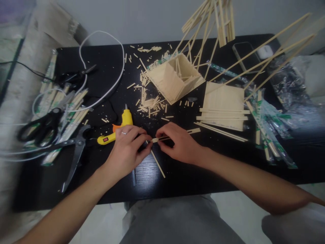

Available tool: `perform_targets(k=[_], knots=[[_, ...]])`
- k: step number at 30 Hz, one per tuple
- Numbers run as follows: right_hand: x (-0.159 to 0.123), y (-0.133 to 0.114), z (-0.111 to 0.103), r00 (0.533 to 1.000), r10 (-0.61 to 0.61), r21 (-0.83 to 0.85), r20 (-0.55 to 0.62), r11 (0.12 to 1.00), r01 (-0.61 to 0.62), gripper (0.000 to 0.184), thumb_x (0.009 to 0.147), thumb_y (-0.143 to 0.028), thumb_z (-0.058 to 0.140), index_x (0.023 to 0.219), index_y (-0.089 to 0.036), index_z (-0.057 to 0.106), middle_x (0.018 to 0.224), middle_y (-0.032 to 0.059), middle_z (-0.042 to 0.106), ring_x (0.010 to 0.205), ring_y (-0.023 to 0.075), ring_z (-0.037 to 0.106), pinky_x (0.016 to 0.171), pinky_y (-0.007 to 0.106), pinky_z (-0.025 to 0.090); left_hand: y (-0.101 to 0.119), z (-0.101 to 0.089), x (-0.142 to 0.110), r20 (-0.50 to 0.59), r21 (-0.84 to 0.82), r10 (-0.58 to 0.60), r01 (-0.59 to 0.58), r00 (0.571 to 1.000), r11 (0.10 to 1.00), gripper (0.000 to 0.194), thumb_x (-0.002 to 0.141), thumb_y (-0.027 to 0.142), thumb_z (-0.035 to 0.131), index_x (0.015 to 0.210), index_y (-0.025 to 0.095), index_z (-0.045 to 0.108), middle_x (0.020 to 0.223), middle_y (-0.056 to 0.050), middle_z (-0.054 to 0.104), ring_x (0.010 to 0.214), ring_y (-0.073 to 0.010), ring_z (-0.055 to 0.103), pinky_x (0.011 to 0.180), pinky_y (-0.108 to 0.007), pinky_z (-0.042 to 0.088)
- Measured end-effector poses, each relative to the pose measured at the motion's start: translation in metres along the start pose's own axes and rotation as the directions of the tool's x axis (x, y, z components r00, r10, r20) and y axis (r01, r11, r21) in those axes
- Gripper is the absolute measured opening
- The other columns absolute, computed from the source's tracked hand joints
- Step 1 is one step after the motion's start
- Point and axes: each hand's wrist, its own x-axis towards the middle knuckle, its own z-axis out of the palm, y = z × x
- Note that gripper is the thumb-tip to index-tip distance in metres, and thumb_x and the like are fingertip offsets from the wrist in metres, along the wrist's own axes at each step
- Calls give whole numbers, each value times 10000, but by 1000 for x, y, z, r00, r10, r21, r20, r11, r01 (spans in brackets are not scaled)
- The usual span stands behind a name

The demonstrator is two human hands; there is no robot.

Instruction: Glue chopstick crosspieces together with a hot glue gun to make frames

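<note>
Near the front middle of the black table, my left hand (128, 145) is closed, pinching the left end of some thin wooden sticks (194, 131). My right hand (179, 142) grips the same sticks from the other side, fingertips close to the left ones. The sticks' far ends stick out to the right beyond my right hand, and a short crosspiece shows between the hands. Below them a single loose stick (158, 165) points toward the front edge. A yellow hot glue gun (127, 118) lies just behind my left hand, which partly covers it.
Behind stand a stick-built box (175, 79) and a flat stick panel (223, 98), with long sticks (274, 56) jutting up. Cut pieces (152, 103) are scattered mid-table. Left are scissors (48, 123), pliers (78, 145), a white cable (122, 67) and wrapped chopsticks (73, 125); plastic wrappers (276, 122) lie right.
</note>
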Motion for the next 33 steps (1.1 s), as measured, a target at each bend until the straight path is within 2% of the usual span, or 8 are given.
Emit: perform_targets(k=[5,10,15,20,24,29,33], knots=[[0,-1,-1,1000,5,18,-24,1000,-5,95,1008,-157,669,1046,-213,603,1003,59,721,938,218,663,833,356,549,-1,-1,0,-14,14,24,-24,1000,1000,82,1011,261,698,1017,202,754,1055,-69,737,1039,-270,654,923,-451,420],[-1,-3,-5,995,19,66,-102,998,-12,66,1059,-221,685,1009,-219,641,966,40,730,937,204,673,819,336,557,-1,0,0,-16,14,31,-31,999,999,68,1007,259,705,1023,210,749,1051,-60,740,1032,-263,655,924,-449,416],[-3,-5,-9,967,140,156,-214,982,-107,91,1048,-226,713,966,-222,673,933,17,739,880,176,707,809,313,567,-1,0,1,-7,-1,27,-27,1000,1000,58,1010,242,697,1023,212,746,1050,-57,735,1024,-255,651,938,-450,412],[-5,-7,-14,933,233,256,-276,953,-162,126,1048,-282,719,946,-225,673,878,-1,758,785,144,729,702,259,576,-1,-1,0,-5,-8,30,-30,1000,1000,57,1016,231,689,1022,203,738,1059,-62,728,1027,-253,650,939,-451,409],[-6,-5,-18,909,295,306,-295,930,-203,132,1069,-321,681,972,-233,664,842,-15,741,697,120,701,572,219,531,0,-1,0,-9,-8,29,-29,1000,1000,60,1020,232,683,1025,203,735,1056,-64,728,1031,-255,652,936,-452,406],[-3,-3,-23,894,321,296,-314,927,-229,202,1075,-369,666,929,-232,635,730,-34,683,626,118,655,515,218,484,2,-2,2,-21,-8,30,-30,999,1000,57,1014,224,685,1002,198,735,1039,-62,730,1013,-250,653,922,-446,409],[0,-3,-26,902,291,240,-320,946,-220,209,1095,-340,632,918,-229,626,696,-50,665,596,109,632,588,238,505,3,-2,2,-34,-20,31,-32,999,999,52,1004,221,690,998,198,736,1032,-60,735,997,-246,659,917,-442,417]])
